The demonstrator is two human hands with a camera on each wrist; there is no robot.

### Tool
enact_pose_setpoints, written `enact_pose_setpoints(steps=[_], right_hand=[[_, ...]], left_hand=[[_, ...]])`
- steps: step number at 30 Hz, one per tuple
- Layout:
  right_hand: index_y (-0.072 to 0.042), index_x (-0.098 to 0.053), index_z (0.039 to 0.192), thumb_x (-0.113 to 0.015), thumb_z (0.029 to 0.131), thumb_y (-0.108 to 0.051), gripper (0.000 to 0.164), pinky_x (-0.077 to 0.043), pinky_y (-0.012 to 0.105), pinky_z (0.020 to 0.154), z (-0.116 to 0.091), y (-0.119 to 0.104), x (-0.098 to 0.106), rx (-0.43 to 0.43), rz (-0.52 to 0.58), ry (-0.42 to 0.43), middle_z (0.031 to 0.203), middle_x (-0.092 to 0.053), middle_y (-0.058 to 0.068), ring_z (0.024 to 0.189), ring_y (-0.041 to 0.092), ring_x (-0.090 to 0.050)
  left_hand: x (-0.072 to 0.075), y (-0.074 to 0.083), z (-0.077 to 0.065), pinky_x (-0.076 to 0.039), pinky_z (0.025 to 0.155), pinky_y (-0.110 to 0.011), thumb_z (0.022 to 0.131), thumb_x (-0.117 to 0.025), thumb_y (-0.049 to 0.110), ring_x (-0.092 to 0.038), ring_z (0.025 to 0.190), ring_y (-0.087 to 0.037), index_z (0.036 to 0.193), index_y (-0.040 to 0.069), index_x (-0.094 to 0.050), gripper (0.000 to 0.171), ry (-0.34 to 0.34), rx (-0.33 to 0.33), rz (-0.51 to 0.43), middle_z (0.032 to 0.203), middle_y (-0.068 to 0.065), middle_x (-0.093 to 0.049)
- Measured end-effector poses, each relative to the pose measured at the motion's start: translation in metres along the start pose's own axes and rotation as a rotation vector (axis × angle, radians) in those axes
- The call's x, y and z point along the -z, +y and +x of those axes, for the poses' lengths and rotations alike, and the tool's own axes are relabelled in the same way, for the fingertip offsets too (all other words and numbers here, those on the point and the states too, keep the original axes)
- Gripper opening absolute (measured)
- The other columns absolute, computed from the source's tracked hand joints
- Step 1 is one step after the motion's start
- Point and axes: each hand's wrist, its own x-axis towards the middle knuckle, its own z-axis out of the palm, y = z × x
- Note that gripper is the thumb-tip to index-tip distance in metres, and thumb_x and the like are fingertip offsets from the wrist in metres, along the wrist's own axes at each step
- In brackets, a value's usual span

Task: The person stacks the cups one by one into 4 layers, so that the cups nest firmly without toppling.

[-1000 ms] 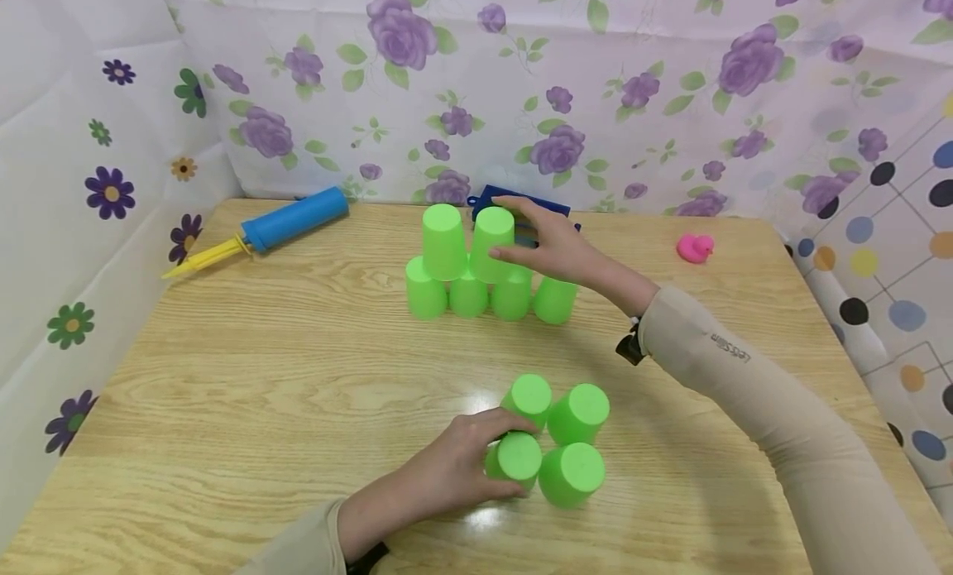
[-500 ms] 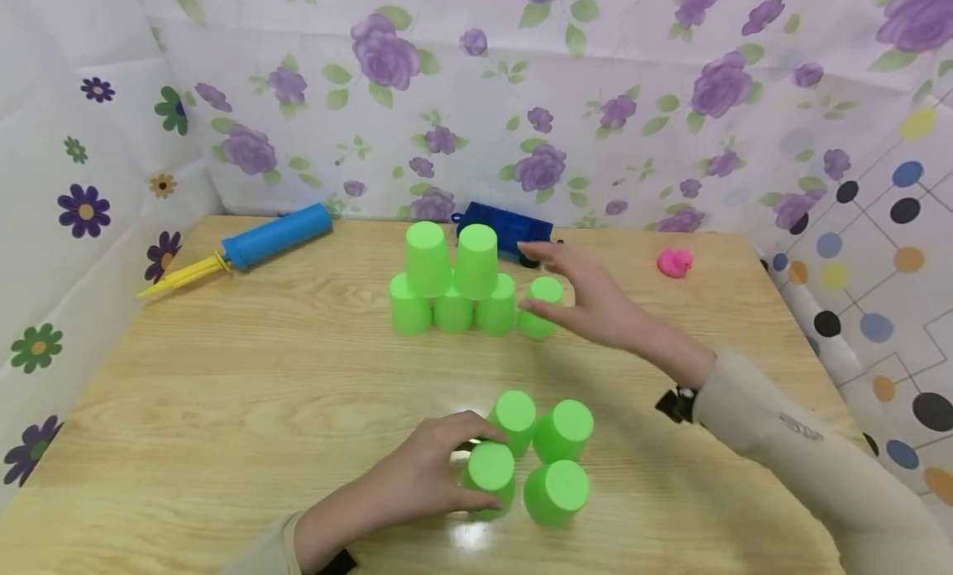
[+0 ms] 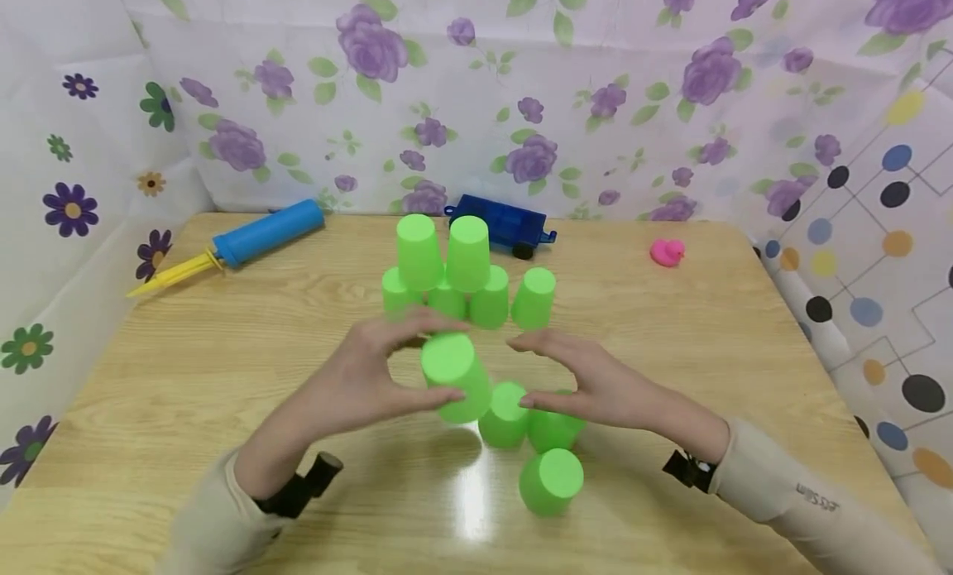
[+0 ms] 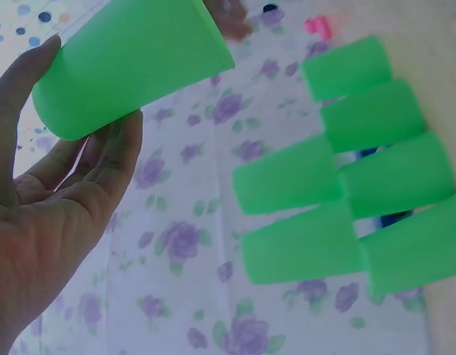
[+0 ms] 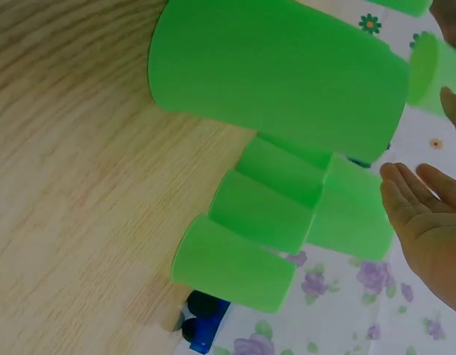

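Observation:
My left hand (image 3: 361,376) grips a green plastic cup (image 3: 457,380) between thumb and fingers. This cup is upside down, slightly tilted and raised off the table, as the left wrist view shows. My right hand (image 3: 588,380) hovers with fingers spread and nothing between them, as the right wrist view also shows; it partly covers one green cup (image 3: 553,430). Two more upturned cups stand by that one, a cup (image 3: 503,418) to its left and a cup (image 3: 551,482) nearer me. Farther back is a row of upturned cups (image 3: 489,302) with two cups (image 3: 468,252) on top.
The row's rightmost cup (image 3: 533,298) has none on it. Behind the stack sits a blue toy trailer (image 3: 499,222). A blue and yellow hand pump (image 3: 260,236) lies at the back left, a pink toy duck (image 3: 667,252) at the back right. Floral cloth (image 3: 462,103) backs the wooden table (image 3: 223,376).
My left hand has lifted its cup from the near group and carried it forward. My right hand has let go of a cup in the upper row and come back toward me.

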Motion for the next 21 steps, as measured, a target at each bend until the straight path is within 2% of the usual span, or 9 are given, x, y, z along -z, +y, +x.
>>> enact_pose_setpoints(steps=[4,9,12,15,21], right_hand=[[-0.018,-0.046,0.137,-0.062,0.087,-0.045,0.059,-0.041,0.035,0.103,0.000,-0.007,-0.004,0.002,-0.068,-0.066,0.136,-0.048,-0.003,0.126,0.013,-0.044],[-0.018,-0.046,0.136,-0.060,0.088,-0.046,0.057,-0.042,0.033,0.101,0.001,-0.011,-0.010,0.048,-0.140,-0.149,0.137,-0.046,-0.002,0.125,0.014,-0.045],[-0.017,-0.046,0.137,-0.060,0.088,-0.044,0.057,-0.042,0.033,0.101,0.002,-0.011,-0.013,0.070,-0.180,-0.171,0.139,-0.046,-0.001,0.125,0.015,-0.045],[-0.015,-0.047,0.136,-0.062,0.088,-0.040,0.056,-0.042,0.033,0.101,0.004,-0.010,-0.017,0.081,-0.183,-0.174,0.138,-0.047,0.001,0.125,0.016,-0.046],[-0.013,-0.049,0.135,-0.064,0.088,-0.033,0.053,-0.041,0.032,0.103,0.007,-0.007,-0.024,0.087,-0.144,-0.199,0.136,-0.050,0.003,0.126,0.017,-0.046]], left_hand=[[0.014,0.005,0.020,-0.054,0.079,-0.024,0.069,-0.084,0.017,-0.060,0.092,-0.009,0.118,0.009,-0.062,0.054,0.056,0.002,0.023,0.108,0.001,-0.064],[0.014,0.009,0.047,-0.053,0.079,-0.023,0.068,-0.084,0.020,-0.060,0.094,-0.009,0.115,0.007,-0.062,0.054,0.105,-0.004,0.049,0.110,0.001,-0.063],[0.011,0.008,0.067,-0.053,0.079,-0.023,0.068,-0.084,0.022,-0.058,0.095,-0.009,0.114,0.007,-0.062,0.053,0.109,-0.017,0.089,0.109,0.000,-0.062],[0.008,0.002,0.086,-0.052,0.078,-0.022,0.069,-0.084,0.024,-0.055,0.096,-0.010,0.112,0.008,-0.061,0.051,0.106,0.009,0.117,0.106,0.000,-0.060],[0.006,-0.013,0.112,-0.050,0.078,-0.022,0.068,-0.085,0.025,-0.056,0.096,-0.013,0.110,0.006,-0.058,0.054,0.086,0.057,0.150,0.105,-0.003,-0.059]])
